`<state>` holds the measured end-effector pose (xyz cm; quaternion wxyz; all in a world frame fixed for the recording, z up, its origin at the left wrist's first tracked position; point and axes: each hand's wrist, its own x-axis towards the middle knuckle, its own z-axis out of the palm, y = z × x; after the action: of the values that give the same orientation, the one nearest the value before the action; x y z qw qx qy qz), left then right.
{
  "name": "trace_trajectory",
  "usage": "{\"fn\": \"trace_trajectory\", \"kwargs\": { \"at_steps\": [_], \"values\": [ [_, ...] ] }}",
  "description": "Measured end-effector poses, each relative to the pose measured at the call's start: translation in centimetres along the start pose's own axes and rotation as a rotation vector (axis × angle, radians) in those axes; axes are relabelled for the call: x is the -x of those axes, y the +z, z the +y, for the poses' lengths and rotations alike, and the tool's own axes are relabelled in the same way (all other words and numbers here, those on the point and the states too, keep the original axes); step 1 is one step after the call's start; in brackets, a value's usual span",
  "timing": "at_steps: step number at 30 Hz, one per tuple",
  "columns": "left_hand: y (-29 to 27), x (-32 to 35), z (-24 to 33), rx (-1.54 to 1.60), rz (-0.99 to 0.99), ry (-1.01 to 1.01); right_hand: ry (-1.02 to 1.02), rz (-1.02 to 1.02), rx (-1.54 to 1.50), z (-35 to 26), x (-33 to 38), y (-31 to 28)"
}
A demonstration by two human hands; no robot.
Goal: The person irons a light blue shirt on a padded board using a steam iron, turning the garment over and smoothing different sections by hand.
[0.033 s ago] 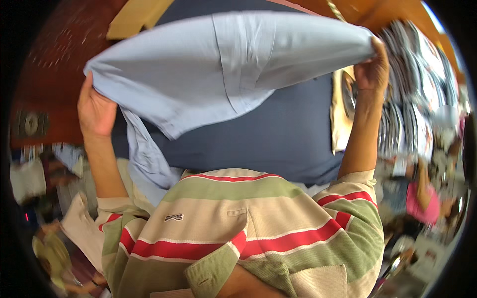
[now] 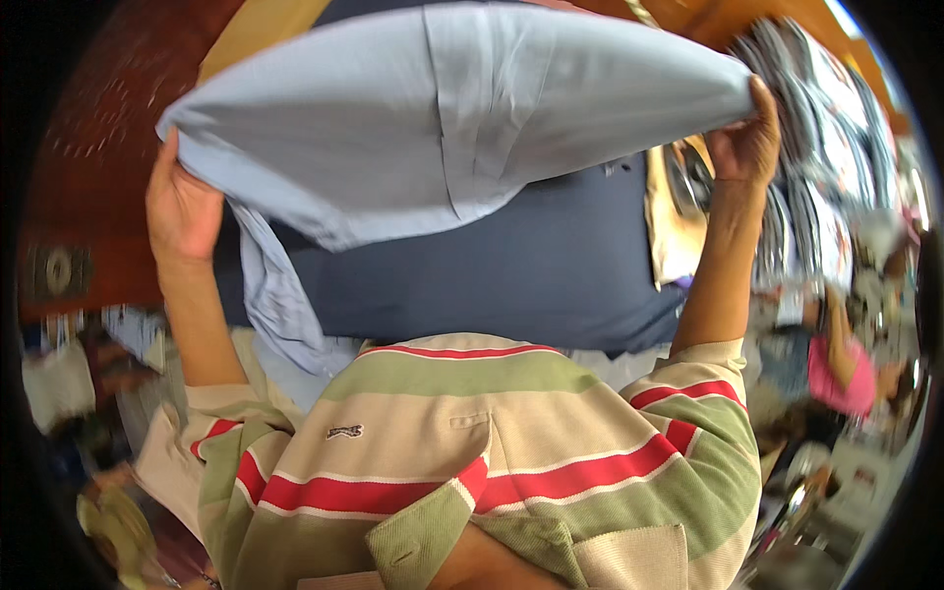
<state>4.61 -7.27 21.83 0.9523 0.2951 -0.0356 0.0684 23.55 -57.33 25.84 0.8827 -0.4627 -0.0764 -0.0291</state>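
A light blue shirt (image 2: 344,128) is stretched wide between my two hands, raised over a dark navy cloth (image 2: 472,280). A pleated panel runs down its middle, and one sleeve (image 2: 275,285) dangles beside my left wrist. My left hand (image 2: 187,208) pinches the shirt's left end, thumb in front and the other fingers largely behind the fabric. At the opposite end, my right hand (image 2: 744,143) grips the other corner, its fingers partly hidden by the cloth.
Stacks of folded, bagged shirts (image 2: 806,128) stand at the right. A beige piece (image 2: 674,236) with a dark object on it lies by my right forearm. Red-brown wood (image 2: 98,197) borders the left. A person in pink (image 2: 841,374) is farther off to the right.
Both hands have spread slightly farther apart, and the shirt has shifted a little away from me. The hanging sleeve has come up off the area near my body.
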Motion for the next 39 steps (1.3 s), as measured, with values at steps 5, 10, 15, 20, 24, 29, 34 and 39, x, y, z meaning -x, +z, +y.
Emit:
{"fn": "trace_trajectory", "kwargs": {
  "at_steps": [5,10,15,20,24,29,34,39],
  "values": [
    [5.6,-10.4,-1.9,-0.407,-0.027,0.235,-0.388,0.267,0.118,-8.8,10.9,-2.4],
    [9.9,-15.8,-10.0,-0.397,-0.163,0.256,-0.626,0.419,0.489,-12.7,22.5,-3.3],
    [16.2,-15.3,-16.8,-0.410,-0.601,0.090,-0.727,0.700,0.526,-15.1,33.1,-5.3],
    [25.8,-8.8,-24.0,-0.380,-0.954,-0.013,-0.690,0.871,0.636,-18.9,44.9,-5.7],
    [30.8,-4.7,-30.5,-0.368,-1.128,-0.140,-0.627,0.974,0.761,-21.4,54.0,-7.4],
    [36.0,2.5,-39.9,-0.504,-1.168,-0.304,-0.552,1.092,0.723,-23.8,65.5,-10.8],
    [39.6,10.2,-48.8,-0.512,-1.334,-0.455,-0.541,1.228,0.665,-25.2,75.8,-14.1],
    [42.3,15.7,-59.9,-0.376,-1.453,-0.713,-0.551,1.345,0.674,-25.9,83.3,-16.0]
  ]
}}
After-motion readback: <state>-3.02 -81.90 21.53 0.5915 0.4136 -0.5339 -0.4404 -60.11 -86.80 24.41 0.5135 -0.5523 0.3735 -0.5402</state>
